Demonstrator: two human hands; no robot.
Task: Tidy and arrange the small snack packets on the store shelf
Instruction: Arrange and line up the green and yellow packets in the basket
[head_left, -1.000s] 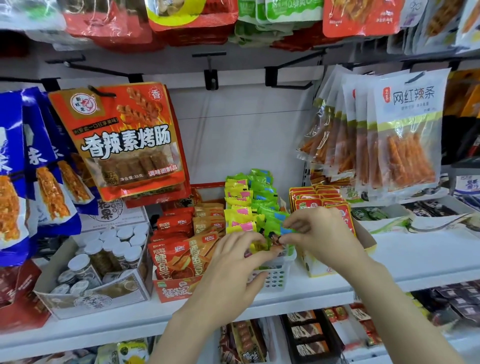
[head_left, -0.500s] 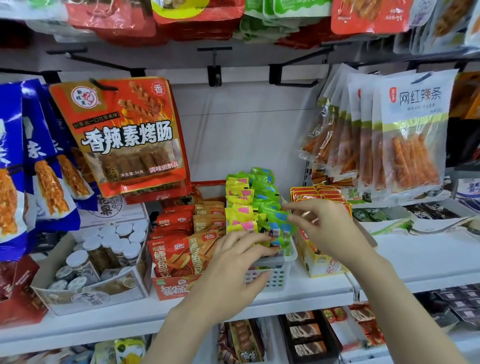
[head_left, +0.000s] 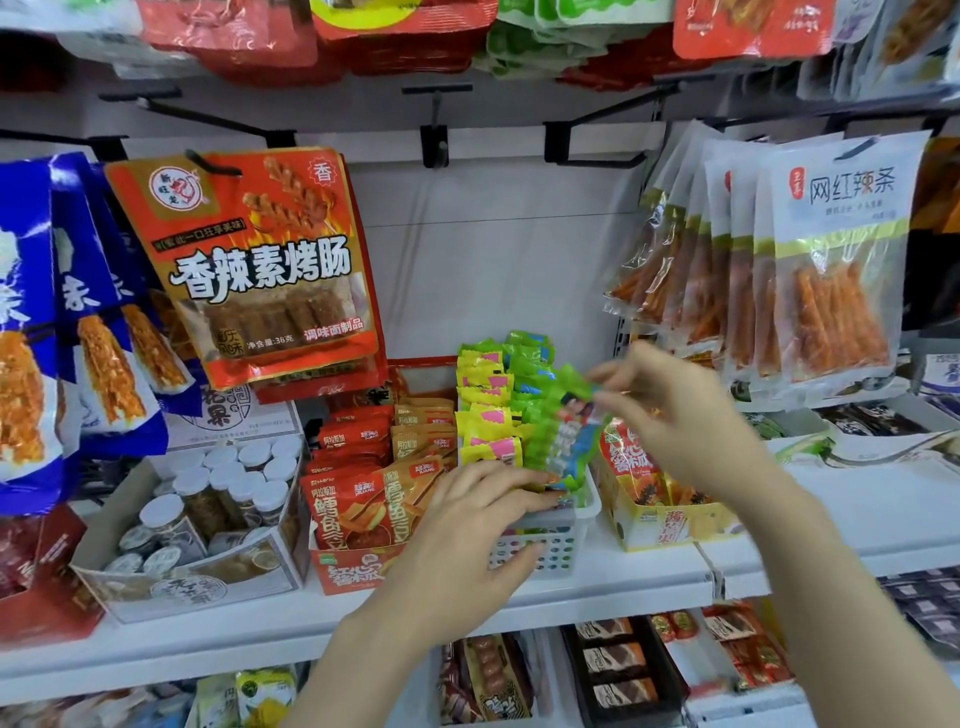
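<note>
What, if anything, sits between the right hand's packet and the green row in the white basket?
Nothing visible. The right hand pinches a small green-and-blue snack packet right above the row of green packets in the white perforated plastic basket. The left hand rests on the basket's front edge, below that path.

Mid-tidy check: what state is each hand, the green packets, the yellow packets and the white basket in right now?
left hand: fingers extended, resting on the basket's front rim.
right hand: raised, pinching a green packet, motion-blurred.
green packet: lifted above its row.
green packets: upright in a row.
yellow packets: upright in a row.
white basket: on the shelf, full.
</note>
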